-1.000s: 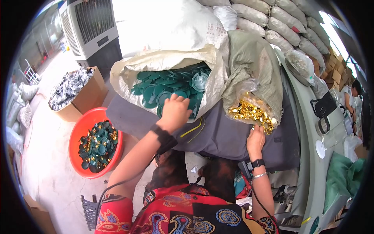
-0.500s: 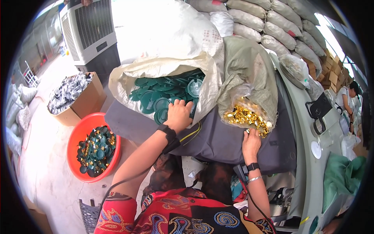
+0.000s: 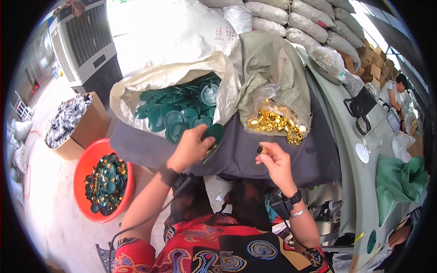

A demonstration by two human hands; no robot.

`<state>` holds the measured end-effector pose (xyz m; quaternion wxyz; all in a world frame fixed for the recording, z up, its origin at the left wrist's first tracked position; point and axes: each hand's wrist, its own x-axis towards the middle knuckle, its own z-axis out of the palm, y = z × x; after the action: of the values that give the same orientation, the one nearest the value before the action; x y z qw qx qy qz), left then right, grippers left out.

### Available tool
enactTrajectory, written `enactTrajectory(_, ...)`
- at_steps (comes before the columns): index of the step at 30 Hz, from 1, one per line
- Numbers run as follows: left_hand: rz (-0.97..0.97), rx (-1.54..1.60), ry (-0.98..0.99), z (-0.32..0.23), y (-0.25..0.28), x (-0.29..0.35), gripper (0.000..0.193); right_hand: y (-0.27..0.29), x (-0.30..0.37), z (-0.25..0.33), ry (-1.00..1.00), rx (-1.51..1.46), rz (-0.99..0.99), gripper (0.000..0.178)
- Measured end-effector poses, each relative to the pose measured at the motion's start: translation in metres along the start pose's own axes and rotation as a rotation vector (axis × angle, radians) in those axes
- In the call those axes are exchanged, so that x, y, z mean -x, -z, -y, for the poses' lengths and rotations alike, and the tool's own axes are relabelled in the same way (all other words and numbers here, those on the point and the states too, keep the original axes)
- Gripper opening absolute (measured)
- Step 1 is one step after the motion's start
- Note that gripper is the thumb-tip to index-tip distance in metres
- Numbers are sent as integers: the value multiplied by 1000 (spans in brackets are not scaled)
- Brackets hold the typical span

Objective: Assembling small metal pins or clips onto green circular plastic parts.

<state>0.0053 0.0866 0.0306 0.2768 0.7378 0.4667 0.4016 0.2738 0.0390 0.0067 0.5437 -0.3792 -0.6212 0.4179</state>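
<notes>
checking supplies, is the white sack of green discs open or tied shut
Open. The white sack has its mouth folded back, showing the green discs heaped inside.

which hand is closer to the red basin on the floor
Left. The left hand, holding a green disc, is up and right of the red basin; the right hand, pinching a small gold piece, is farther right.

We see a wide white sack [image 3: 136, 91] lying open, full of green discs, just beside an olive sack [image 3: 273, 68] spilling gold pieces, a brown cardboard box [image 3: 86, 127] at the left, and stacked pale sacks [image 3: 291, 18] behind them.
</notes>
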Motion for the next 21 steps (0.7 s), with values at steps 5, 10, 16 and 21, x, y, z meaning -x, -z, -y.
enactTrajectory(5,226,694,297,-53,-25,36,14,-28,13,29,100,251,162,27)
enactTrajectory(10,123,707,254,-58,-46,51,8,-38,12,43,325,540,192,31)
enactTrajectory(16,42,266,31,-56,-52,61,9,-42,18,40,377,764,259,37)
enactTrajectory(21,-50,131,-160,-56,-62,64,16,-38,16,37,373,857,260,29)
